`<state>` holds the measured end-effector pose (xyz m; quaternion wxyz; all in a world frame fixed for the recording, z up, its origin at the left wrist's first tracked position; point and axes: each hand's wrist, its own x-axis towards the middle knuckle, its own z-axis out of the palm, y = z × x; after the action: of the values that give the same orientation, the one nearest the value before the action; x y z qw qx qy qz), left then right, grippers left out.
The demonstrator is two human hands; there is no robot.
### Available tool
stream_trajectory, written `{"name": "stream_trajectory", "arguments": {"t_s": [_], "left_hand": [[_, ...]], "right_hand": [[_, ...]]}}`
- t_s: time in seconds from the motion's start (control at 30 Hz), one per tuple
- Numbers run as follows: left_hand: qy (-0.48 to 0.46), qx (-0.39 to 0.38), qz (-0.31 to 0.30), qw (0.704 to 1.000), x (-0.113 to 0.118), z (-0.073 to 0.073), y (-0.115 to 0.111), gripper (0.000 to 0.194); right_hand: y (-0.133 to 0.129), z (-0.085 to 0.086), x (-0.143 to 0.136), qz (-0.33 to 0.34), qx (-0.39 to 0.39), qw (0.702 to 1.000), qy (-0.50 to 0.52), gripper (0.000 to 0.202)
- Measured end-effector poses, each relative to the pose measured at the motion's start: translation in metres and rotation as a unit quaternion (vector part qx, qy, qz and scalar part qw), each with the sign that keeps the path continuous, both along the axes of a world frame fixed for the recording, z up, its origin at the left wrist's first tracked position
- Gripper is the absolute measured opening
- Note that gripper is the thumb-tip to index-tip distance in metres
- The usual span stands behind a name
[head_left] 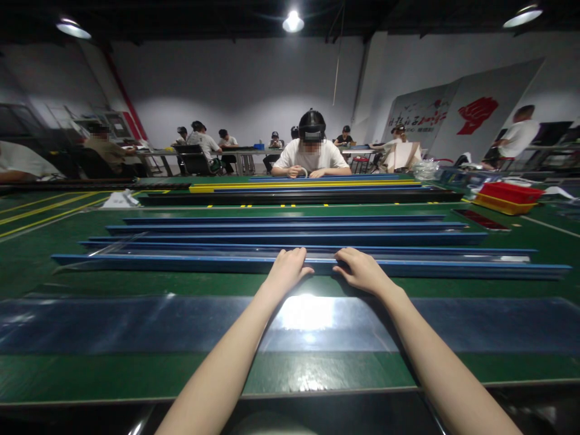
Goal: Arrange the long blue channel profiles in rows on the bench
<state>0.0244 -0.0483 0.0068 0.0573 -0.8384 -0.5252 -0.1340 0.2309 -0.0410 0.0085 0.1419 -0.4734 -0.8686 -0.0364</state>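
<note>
Both my arms reach forward over a green work table to the nearest long blue channel strip (453, 270), which lies crosswise. My left hand (288, 267) is closed over its near edge, fingers bent over the top and thumb stretched along the near side. A short gap to the right, my right hand (360, 270) grips the same edge with curled fingers and its thumb in front. Clear film (118, 246) shows inside the strip near its left end. Closer to me, a wide transparent plastic sheet (136, 323) lies flat under my forearms, reflecting light.
More blue strips (294, 237) lie parallel behind, then a black strip (308, 198) and yellow strips (317, 186). A co-worker (310, 151) sits opposite. A red bin (512, 193) in a yellow one and a dark red flat object (480, 220) are at right. A folded white card (120, 199) stands left.
</note>
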Motion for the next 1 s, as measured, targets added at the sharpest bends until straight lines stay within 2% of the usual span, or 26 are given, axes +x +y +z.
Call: {"name": "stream_trajectory", "arguments": {"t_s": [0.2,0.47,0.73,0.9,1.0], "left_hand": [[0.0,-0.004,-0.001,1.0,0.0,0.002,0.0,0.025],[0.005,0.005,-0.002,1.0,0.0,-0.001,0.0,0.025],[0.02,0.016,-0.002,1.0,0.0,-0.004,0.0,0.025],[0.021,0.026,-0.006,0.999,-0.001,-0.005,0.001,0.024],[0.021,0.029,-0.007,0.999,-0.001,-0.006,0.001,0.024]], "right_hand": [[0.001,0.0,0.0,-0.01,0.001,1.0,-0.013,0.011],[0.0,0.0,0.001,-0.019,0.002,1.0,-0.016,0.015],[-0.002,-0.003,-0.009,0.027,0.001,0.999,-0.031,0.02],[-0.003,-0.003,-0.013,0.029,0.019,0.999,-0.018,0.014],[-0.003,-0.003,-0.014,0.016,0.027,0.999,-0.014,0.021]]}}
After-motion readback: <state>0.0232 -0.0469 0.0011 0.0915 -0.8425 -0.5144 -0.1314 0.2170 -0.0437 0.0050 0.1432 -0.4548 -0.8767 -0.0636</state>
